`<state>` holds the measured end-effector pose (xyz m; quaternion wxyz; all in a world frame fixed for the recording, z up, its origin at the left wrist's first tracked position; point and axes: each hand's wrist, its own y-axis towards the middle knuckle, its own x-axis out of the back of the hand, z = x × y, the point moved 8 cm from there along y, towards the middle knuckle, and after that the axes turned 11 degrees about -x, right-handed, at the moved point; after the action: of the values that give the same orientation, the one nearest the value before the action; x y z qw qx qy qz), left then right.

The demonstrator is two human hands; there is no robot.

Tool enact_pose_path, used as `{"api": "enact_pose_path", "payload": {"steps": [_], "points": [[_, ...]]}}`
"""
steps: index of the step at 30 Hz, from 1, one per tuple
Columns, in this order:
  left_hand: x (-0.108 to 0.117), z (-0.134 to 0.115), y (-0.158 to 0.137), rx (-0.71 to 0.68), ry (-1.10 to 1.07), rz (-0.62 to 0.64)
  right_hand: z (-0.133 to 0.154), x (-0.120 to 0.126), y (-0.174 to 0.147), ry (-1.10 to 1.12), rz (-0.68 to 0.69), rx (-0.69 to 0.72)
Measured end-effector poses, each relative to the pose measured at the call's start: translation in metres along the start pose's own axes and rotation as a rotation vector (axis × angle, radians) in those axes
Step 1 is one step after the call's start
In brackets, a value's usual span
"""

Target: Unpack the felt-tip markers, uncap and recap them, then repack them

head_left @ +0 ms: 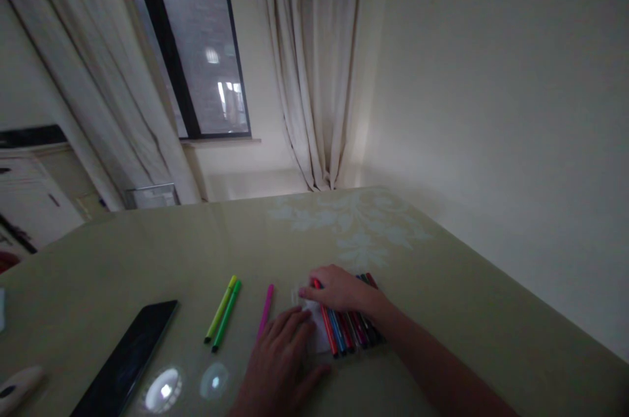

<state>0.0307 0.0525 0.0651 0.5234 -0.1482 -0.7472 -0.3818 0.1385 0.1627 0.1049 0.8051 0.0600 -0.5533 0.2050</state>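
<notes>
Landmark: the flat, clear plastic-looking pouch with a white backing [319,336], lying on the pale green tabletop [236,240] beneath your hands. Your slim red felt-tip-type pen [328,332] is the leftmost of the row at the pouch; blue and darker pens [361,328] lie to its right.

Handling (judged): light, stiff, smooth enough to roll — take it by the middle of the barrel. The pouch looks thin and bendy; hold it flat near its edge.

Appearance: red barrel, straight, dark at the end nearest you.

Grip: your right hand [339,289] has thumb and fingers about the red pen's far end; whether they pinch it, you cannot tell here. Your left hand [282,351] lies over the pouch's left edge, thumb apart from fingers — pressure unclear.

Left of the pouch: a magenta pen [266,305], partly hidden by your left hand.
</notes>
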Motion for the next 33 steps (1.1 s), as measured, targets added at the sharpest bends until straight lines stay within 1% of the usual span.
{"api": "enact_pose_path", "payload": {"steps": [2, 6, 11, 15, 21, 25, 28, 31, 33], "points": [[0.002, 0.002, 0.0, -0.001, -0.012, -0.003, 0.001, 0.001, -0.002, -0.006, -0.005, 0.004], [0.003, 0.003, -0.001, 0.011, -0.041, 0.003, -0.006, 0.011, -0.002, -0.088, -0.059, -0.021], [0.003, 0.003, -0.001, 0.035, -0.064, 0.022, -0.01, 0.012, -0.001, -0.118, -0.042, -0.015], [0.003, 0.003, -0.001, 0.048, -0.085, 0.027, -0.008, 0.008, 0.001, -0.086, -0.024, 0.0], [0.003, 0.004, 0.0, 0.038, -0.081, 0.012, 0.001, 0.009, -0.001, 0.007, 0.005, 0.033], [0.003, 0.005, -0.003, 0.016, -0.081, 0.011, 0.0, 0.008, -0.001, 0.012, -0.001, 0.032], [0.007, 0.015, -0.006, 0.056, -0.042, -0.053, 0.0, 0.006, 0.0, 0.014, 0.009, 0.049], [0.01, 0.033, -0.012, 0.139, 0.046, -0.125, 0.0, 0.005, 0.0, 0.021, 0.01, 0.062], [0.009, 0.045, -0.017, 0.191, 0.099, -0.148, 0.0, 0.005, 0.001, 0.025, 0.005, 0.066]]}}
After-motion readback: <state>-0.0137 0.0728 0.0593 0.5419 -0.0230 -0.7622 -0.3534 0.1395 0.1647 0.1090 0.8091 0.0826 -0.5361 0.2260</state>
